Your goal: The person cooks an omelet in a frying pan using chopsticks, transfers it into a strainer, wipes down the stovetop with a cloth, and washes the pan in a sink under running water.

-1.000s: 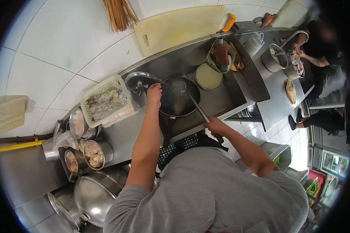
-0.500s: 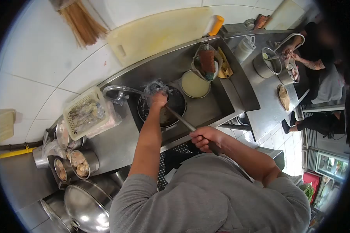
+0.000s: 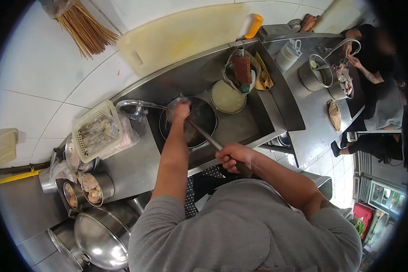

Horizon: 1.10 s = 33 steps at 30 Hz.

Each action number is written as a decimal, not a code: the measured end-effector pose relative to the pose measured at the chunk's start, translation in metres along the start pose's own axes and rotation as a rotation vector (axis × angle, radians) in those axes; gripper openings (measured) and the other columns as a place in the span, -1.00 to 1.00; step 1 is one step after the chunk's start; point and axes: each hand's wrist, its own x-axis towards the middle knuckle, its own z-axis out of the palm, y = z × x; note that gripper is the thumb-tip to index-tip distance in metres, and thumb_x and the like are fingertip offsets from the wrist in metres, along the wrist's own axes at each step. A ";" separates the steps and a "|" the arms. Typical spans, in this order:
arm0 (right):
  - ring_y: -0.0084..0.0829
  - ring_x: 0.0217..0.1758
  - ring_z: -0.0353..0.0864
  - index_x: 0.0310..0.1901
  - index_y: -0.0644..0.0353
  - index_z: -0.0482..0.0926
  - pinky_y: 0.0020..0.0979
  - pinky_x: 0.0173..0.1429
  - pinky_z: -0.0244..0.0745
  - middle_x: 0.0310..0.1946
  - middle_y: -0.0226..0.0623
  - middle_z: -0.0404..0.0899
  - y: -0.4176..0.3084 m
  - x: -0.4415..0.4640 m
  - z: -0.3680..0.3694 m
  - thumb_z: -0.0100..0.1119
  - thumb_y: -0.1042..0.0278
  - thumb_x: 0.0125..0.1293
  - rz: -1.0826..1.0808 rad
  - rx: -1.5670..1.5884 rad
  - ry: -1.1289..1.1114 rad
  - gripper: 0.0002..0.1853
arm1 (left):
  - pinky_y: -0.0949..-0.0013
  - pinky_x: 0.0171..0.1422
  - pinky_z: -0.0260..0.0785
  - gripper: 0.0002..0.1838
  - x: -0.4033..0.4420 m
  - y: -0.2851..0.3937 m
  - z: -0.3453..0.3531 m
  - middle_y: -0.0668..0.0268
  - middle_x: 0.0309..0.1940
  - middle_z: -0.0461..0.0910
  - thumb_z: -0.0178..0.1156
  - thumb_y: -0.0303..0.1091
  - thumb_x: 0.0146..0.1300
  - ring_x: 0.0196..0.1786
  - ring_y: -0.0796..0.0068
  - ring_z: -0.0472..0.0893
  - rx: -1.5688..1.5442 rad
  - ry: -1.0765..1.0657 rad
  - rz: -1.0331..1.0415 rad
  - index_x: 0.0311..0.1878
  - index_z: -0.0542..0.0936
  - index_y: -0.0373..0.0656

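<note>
Under the running tap [image 3: 133, 109], my left hand [image 3: 182, 110] is over the far side of a dark round pan [image 3: 203, 113] in the steel sink. Its fingers are blurred, and whatever it holds, if anything, is hidden. My right hand [image 3: 233, 158] is wrapped round a long metal handle [image 3: 206, 136] that slants down into the pan. The far end of that handle lies near my left hand. Beside the pan stands a round container of cloudy liquid [image 3: 229, 96].
A perforated basket [image 3: 97, 131] and metal pots of pale food [image 3: 95, 188] stand on the left. A bagged brown item [image 3: 241, 68] sits in the sink corner. At the right counter [image 3: 310, 131] works another person [image 3: 378, 81].
The view has shifted, so the sink appears further left. My left hand has moved into the pan area under the tap; the splash there is smaller than half a second ago.
</note>
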 end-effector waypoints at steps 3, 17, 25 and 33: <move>-0.76 -0.73 0.18 -0.38 0.03 0.29 -0.60 -0.68 0.12 -0.62 -0.60 0.23 -0.012 -0.007 -0.018 0.06 0.34 0.39 0.026 0.025 0.013 -0.81 | 0.03 0.21 0.40 -0.58 -0.016 0.019 -0.034 -0.05 0.05 0.59 -0.02 -0.15 0.28 0.14 -0.06 0.56 0.156 -0.157 -0.094 -0.03 0.65 -0.23; 0.07 -0.23 0.67 -0.09 0.29 0.42 0.03 -0.16 0.54 -0.32 0.07 0.63 0.002 -0.034 -0.063 0.10 0.46 0.21 -0.156 -1.805 0.768 -0.76 | 0.06 0.29 0.30 -0.32 -0.029 0.024 -0.059 -0.03 0.21 0.51 0.01 0.27 0.30 0.29 -0.01 0.46 -0.511 -0.239 -0.474 0.14 0.58 -0.18; -0.04 -0.18 0.71 -0.04 0.24 0.49 -0.09 -0.14 0.62 -0.25 -0.04 0.66 -0.010 -0.031 -0.062 0.09 0.48 0.20 -0.362 -2.048 0.725 -0.73 | 0.19 0.31 0.30 -0.54 -0.008 -0.006 -0.032 0.21 0.16 0.59 0.04 0.05 0.31 0.21 0.12 0.53 -0.130 -0.456 -0.137 0.14 0.63 0.08; -0.08 -0.23 0.72 -0.07 0.18 0.52 -0.09 -0.18 0.62 -0.29 -0.08 0.66 -0.016 -0.023 -0.071 0.09 0.49 0.19 -0.429 -2.050 0.734 -0.75 | 0.21 0.24 0.38 -0.55 -0.015 0.037 -0.065 0.16 0.00 0.68 0.06 0.00 0.26 0.12 0.22 0.62 0.113 -0.442 0.204 0.00 0.69 -0.09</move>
